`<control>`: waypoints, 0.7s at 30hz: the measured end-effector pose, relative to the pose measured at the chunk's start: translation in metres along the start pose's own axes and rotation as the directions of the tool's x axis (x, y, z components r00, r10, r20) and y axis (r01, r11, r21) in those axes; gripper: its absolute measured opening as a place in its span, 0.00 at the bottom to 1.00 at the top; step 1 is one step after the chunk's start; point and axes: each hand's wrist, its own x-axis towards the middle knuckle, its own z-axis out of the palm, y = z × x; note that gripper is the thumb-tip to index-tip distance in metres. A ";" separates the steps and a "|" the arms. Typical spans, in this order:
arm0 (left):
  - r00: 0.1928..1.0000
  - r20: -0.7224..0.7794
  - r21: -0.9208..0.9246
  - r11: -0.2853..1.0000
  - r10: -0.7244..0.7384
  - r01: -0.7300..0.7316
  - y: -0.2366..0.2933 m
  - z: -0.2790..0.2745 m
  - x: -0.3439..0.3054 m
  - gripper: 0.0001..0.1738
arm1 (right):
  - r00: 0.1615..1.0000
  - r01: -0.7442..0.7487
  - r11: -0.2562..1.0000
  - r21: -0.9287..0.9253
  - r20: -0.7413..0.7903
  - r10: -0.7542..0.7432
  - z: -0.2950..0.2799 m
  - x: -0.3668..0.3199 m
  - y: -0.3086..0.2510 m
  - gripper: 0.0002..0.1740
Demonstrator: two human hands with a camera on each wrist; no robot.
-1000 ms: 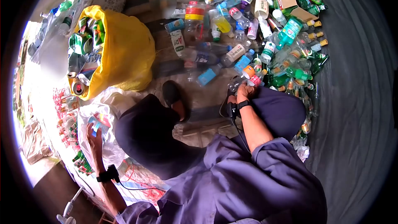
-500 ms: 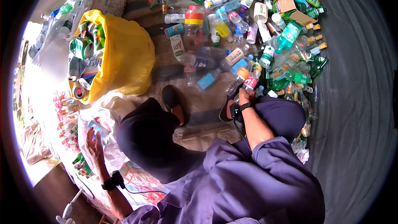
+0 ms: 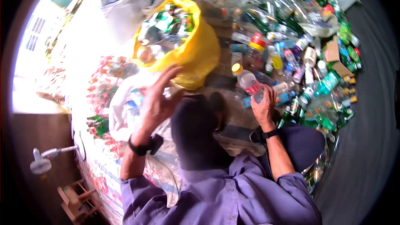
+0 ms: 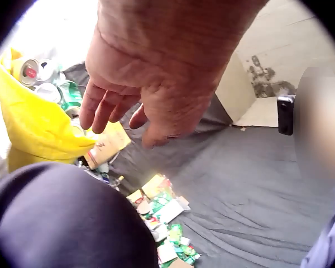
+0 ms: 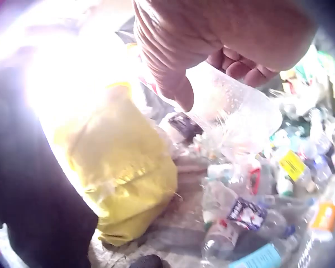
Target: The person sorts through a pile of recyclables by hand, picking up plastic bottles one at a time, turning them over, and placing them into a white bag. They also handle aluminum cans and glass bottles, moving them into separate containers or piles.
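Where fingers (image 3: 269, 93) grip, bottle (image 3: 249, 81) looks clear, yellow-capped.

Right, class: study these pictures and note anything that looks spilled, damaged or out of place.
Loose plastic bottles lie strewn across the floor, tipped every way, not contained. The cans filling the yellow bag look crushed. The right hand holds one clear bottle above the litter; the left hand is raised, holding nothing.

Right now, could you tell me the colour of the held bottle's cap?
Yellow: the bottle has a yellow cap, clearest in the head view.
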 end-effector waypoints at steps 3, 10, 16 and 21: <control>0.998 0.056 0.107 0.993 0.035 -0.040 0.030 -0.004 0.001 0.37 | 0.975 0.216 0.968 0.125 0.018 -0.220 -0.014 0.023 -0.050 0.35; 0.995 0.097 0.071 0.997 -0.001 -0.006 0.035 -0.051 -0.042 0.30 | 0.850 0.509 0.802 0.312 -0.035 -0.525 -0.015 0.057 -0.150 0.32; 0.977 -0.201 0.117 0.989 -0.064 0.089 0.055 -0.092 -0.098 0.31 | 0.737 0.623 0.672 0.401 -0.012 -0.676 0.003 0.066 -0.223 0.28; 0.892 -0.451 0.085 0.996 0.034 0.005 0.034 -0.120 -0.125 0.20 | 0.661 0.640 0.605 0.475 0.062 -0.748 0.007 0.068 -0.271 0.32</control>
